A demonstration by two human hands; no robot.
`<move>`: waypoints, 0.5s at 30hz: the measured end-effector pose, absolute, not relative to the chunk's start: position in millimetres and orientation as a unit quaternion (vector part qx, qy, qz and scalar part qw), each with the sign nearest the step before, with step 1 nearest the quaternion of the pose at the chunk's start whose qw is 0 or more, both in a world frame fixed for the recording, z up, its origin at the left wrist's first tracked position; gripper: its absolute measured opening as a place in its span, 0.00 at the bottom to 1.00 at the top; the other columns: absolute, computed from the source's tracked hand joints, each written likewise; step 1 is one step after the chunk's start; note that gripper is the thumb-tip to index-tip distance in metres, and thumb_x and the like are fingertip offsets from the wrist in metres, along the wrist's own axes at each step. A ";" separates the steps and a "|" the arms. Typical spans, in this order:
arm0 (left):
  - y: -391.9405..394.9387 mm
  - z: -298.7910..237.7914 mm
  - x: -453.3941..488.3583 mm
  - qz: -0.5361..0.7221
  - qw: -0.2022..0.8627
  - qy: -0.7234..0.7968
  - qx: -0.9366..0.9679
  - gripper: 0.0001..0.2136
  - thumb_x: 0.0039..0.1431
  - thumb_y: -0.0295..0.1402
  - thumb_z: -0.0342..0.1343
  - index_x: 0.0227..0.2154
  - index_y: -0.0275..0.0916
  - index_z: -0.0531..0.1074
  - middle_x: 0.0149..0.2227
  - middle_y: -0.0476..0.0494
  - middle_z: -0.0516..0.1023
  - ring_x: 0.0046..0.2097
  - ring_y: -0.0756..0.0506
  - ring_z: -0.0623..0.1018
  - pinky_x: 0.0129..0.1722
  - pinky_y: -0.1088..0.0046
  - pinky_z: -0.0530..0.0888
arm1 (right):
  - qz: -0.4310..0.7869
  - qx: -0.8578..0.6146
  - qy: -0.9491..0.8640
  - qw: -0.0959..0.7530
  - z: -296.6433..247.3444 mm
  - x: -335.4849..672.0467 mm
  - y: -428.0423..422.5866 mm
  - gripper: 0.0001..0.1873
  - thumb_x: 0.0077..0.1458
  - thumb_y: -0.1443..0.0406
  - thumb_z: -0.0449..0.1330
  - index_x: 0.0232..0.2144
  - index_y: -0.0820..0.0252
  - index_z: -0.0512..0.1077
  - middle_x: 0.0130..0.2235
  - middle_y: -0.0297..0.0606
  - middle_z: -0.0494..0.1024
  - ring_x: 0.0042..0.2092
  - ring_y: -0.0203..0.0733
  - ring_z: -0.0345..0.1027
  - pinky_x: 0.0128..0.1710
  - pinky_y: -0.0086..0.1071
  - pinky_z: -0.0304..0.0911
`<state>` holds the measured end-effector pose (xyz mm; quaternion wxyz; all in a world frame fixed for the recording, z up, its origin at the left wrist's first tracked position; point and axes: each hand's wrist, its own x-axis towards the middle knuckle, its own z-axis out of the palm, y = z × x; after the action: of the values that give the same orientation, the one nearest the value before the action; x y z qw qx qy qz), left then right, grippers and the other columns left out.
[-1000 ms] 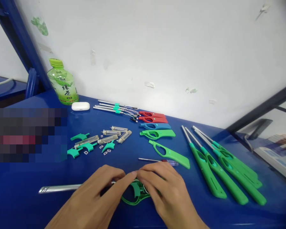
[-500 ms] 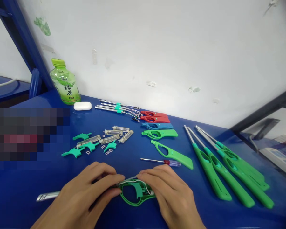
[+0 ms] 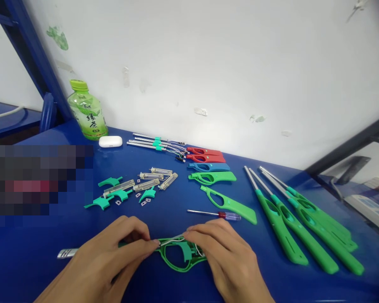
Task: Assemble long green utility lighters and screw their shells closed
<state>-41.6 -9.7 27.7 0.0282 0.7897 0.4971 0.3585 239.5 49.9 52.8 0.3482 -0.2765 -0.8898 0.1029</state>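
Low in the head view, an opened green long-nosed lighter (image 3: 177, 270) lies across the blue table between my hands. A green trigger (image 3: 187, 251) sits inside its looped handle, and a white wire (image 3: 199, 251) curves beside it. My left hand (image 3: 113, 252) pinches the neck end, thumb and index finger at the thin wire or tube along the top edge. From behind this hand the lighter's silver metal tube (image 3: 67, 253) sticks out to the left. My right hand (image 3: 230, 256) wraps the handle end, fingertips on the upper edge; the part under the palm is hidden.
A screwdriver (image 3: 214, 213) and a light green shell (image 3: 230, 206) lie beyond my right hand. Assembled green lighters (image 3: 298, 227) are at right. Fuel tanks (image 3: 147, 185), loose triggers (image 3: 101, 203) and tubes with wires (image 3: 145, 143) lie farther back. A bottle (image 3: 88, 111) stands at left.
My left hand's thumb and index have shifted slightly left along the neck, and the fingers sit closer together. The metal tube shows less at left. My right hand has barely moved.
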 end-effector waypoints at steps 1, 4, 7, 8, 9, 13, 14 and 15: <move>-9.0 28.5 -39.9 0.360 0.021 0.491 0.793 0.14 0.86 0.38 0.50 0.49 0.52 0.82 0.45 0.53 0.81 0.43 0.54 0.85 0.46 0.86 0.79 | 0.102 -0.276 -0.891 0.346 53.1 239.9 50.2 0.22 0.75 0.79 0.57 0.58 0.53 0.80 0.52 0.36 0.90 0.49 0.42 0.85 0.51 0.30 0.80; -7.9 30.4 -32.0 0.372 -0.007 0.477 0.796 0.10 0.82 0.31 0.53 0.48 0.49 0.79 0.46 0.51 0.81 0.46 0.52 0.84 0.49 0.83 0.80 | 0.093 -0.277 -0.895 0.336 54.4 240.1 50.5 0.22 0.75 0.78 0.57 0.59 0.52 0.80 0.51 0.36 0.90 0.49 0.42 0.84 0.50 0.31 0.80; -7.1 29.6 -24.1 0.390 -0.003 0.478 0.787 0.08 0.83 0.32 0.53 0.44 0.47 0.76 0.44 0.50 0.79 0.41 0.52 0.83 0.46 0.82 0.81 | 0.072 -0.277 -0.891 0.353 51.6 237.4 49.2 0.21 0.75 0.78 0.55 0.56 0.52 0.81 0.48 0.35 0.89 0.45 0.40 0.84 0.46 0.31 0.79; -6.4 28.9 -22.4 0.389 0.009 0.477 0.788 0.10 0.83 0.33 0.52 0.43 0.46 0.75 0.43 0.50 0.78 0.39 0.52 0.83 0.43 0.82 0.81 | 0.065 -0.279 -0.886 0.366 49.0 236.0 48.4 0.21 0.76 0.78 0.54 0.55 0.52 0.81 0.47 0.35 0.89 0.43 0.40 0.84 0.44 0.31 0.79; -5.3 28.4 -21.3 0.382 0.022 0.476 0.792 0.11 0.84 0.33 0.51 0.42 0.46 0.75 0.42 0.50 0.77 0.38 0.53 0.83 0.41 0.82 0.81 | 0.058 -0.282 -0.879 0.380 46.0 234.7 47.5 0.22 0.76 0.78 0.53 0.54 0.52 0.81 0.46 0.36 0.89 0.42 0.40 0.83 0.42 0.31 0.78; -0.3 30.4 -20.1 0.360 0.050 0.479 0.799 0.12 0.84 0.31 0.51 0.41 0.46 0.76 0.41 0.51 0.78 0.36 0.53 0.84 0.40 0.82 0.80 | 0.050 -0.288 -0.867 0.404 37.8 233.0 44.0 0.26 0.73 0.78 0.50 0.55 0.51 0.82 0.45 0.38 0.89 0.40 0.41 0.83 0.41 0.33 0.76; 0.5 31.9 -19.7 0.364 0.049 0.479 0.797 0.13 0.84 0.32 0.50 0.40 0.46 0.76 0.40 0.51 0.79 0.35 0.53 0.84 0.39 0.82 0.80 | 0.052 -0.288 -0.871 0.395 38.4 233.8 43.5 0.27 0.72 0.79 0.51 0.55 0.51 0.82 0.45 0.38 0.89 0.41 0.41 0.84 0.41 0.32 0.76; 1.2 33.4 -19.0 0.370 0.046 0.478 0.795 0.14 0.85 0.34 0.50 0.40 0.47 0.77 0.38 0.52 0.79 0.35 0.53 0.84 0.38 0.83 0.79 | 0.054 -0.289 -0.875 0.385 39.9 235.0 43.2 0.28 0.70 0.80 0.50 0.56 0.51 0.82 0.46 0.37 0.89 0.42 0.40 0.85 0.41 0.31 0.76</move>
<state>-19.0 1.2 33.4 0.0461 0.7952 0.4782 0.3701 235.0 43.2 39.9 0.3853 -0.2891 -0.8747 0.0536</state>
